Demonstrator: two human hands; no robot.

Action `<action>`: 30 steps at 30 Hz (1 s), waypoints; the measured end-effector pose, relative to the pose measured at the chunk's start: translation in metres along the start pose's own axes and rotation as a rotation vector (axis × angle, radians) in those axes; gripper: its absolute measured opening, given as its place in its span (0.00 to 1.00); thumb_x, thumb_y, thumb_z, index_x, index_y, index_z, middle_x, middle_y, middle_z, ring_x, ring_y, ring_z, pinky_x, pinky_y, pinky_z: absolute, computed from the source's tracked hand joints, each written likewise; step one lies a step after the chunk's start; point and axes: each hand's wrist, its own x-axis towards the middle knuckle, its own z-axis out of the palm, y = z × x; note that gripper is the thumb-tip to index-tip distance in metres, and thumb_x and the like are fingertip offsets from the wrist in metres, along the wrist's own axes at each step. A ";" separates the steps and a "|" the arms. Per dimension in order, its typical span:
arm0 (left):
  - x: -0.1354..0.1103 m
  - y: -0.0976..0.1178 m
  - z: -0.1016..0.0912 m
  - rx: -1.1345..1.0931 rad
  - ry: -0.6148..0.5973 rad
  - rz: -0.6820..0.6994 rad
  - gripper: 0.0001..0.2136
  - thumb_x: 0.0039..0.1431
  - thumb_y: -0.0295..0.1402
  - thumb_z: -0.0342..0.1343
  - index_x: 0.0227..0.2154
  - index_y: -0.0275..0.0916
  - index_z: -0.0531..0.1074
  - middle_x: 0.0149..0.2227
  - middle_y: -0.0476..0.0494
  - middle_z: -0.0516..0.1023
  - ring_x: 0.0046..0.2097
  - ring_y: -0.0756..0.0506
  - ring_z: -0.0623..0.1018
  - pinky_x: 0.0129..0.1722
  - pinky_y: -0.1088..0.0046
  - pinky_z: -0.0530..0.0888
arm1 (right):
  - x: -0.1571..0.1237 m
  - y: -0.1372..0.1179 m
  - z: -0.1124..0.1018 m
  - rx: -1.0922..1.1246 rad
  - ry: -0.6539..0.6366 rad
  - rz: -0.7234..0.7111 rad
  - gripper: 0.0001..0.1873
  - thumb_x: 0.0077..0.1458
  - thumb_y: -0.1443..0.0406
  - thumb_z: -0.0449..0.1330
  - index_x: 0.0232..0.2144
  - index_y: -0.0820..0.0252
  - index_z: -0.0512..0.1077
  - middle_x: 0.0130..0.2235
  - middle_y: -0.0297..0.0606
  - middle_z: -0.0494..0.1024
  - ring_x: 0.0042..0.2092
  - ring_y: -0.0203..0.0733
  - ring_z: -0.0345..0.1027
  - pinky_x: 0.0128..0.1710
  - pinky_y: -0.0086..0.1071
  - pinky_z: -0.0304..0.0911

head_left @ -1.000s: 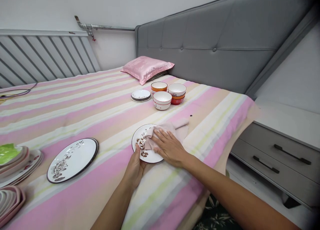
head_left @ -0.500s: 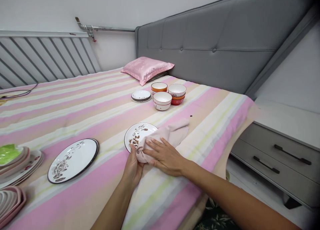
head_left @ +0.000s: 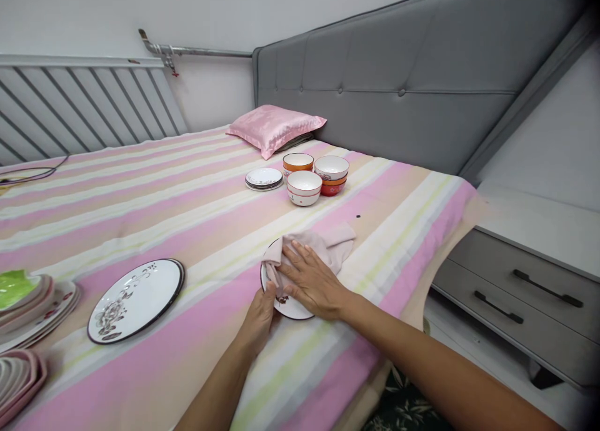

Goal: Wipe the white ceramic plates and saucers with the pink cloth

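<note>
A small white plate [head_left: 293, 307] with a dark rim and a brown flower pattern lies on the striped bed near its right edge. My left hand [head_left: 259, 319] grips its near rim with the fingers closed. My right hand [head_left: 313, 280] lies flat, fingers stretched, pressing a beige cloth [head_left: 323, 245] onto the plate. The cloth covers most of the plate and trails off toward the right.
A larger matching plate [head_left: 135, 298] lies to the left. Stacked dishes [head_left: 32, 306] sit at the left edge. Further back stand three bowls [head_left: 316, 178], a stack of small plates [head_left: 264, 178] and a pink pillow [head_left: 274, 125]. A grey nightstand [head_left: 525, 275] is right of the bed.
The plate has slid right, back under the cloth. My right hand moved with the cloth up over the plate's middle, and my left hand followed the rim.
</note>
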 end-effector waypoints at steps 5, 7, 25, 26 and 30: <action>0.002 0.000 -0.005 0.078 -0.044 0.012 0.22 0.53 0.47 0.50 0.44 0.34 0.70 0.34 0.39 0.79 0.38 0.44 0.77 0.36 0.72 0.72 | 0.001 0.006 0.003 -0.067 0.048 0.078 0.31 0.58 0.49 0.36 0.61 0.51 0.43 0.64 0.34 0.39 0.64 0.46 0.25 0.60 0.48 0.35; 0.003 0.001 -0.005 0.031 -0.023 0.022 0.21 0.53 0.46 0.50 0.44 0.35 0.70 0.38 0.38 0.78 0.40 0.44 0.77 0.38 0.71 0.73 | 0.002 0.009 0.007 -0.093 0.061 0.112 0.32 0.58 0.48 0.36 0.61 0.51 0.43 0.64 0.35 0.40 0.64 0.47 0.28 0.60 0.48 0.35; 0.011 0.008 -0.008 -0.234 0.073 0.183 0.18 0.57 0.43 0.48 0.46 0.39 0.69 0.48 0.41 0.74 0.45 0.44 0.75 0.45 0.67 0.73 | 0.001 0.006 0.002 0.049 0.232 -0.082 0.13 0.60 0.61 0.46 0.33 0.58 0.69 0.37 0.36 0.72 0.43 0.38 0.63 0.51 0.40 0.53; 0.010 0.008 -0.008 -0.232 0.070 0.171 0.19 0.57 0.43 0.48 0.46 0.39 0.69 0.48 0.41 0.74 0.45 0.44 0.75 0.45 0.67 0.73 | 0.002 0.006 0.003 0.065 0.246 -0.087 0.12 0.59 0.61 0.47 0.34 0.58 0.69 0.37 0.37 0.72 0.43 0.39 0.63 0.49 0.39 0.55; 0.007 0.007 -0.006 -0.203 0.075 0.105 0.21 0.54 0.46 0.49 0.45 0.38 0.69 0.44 0.40 0.76 0.44 0.43 0.76 0.44 0.66 0.73 | 0.002 0.000 0.008 0.140 0.259 -0.164 0.14 0.58 0.63 0.48 0.46 0.60 0.65 0.47 0.41 0.69 0.50 0.40 0.60 0.49 0.36 0.58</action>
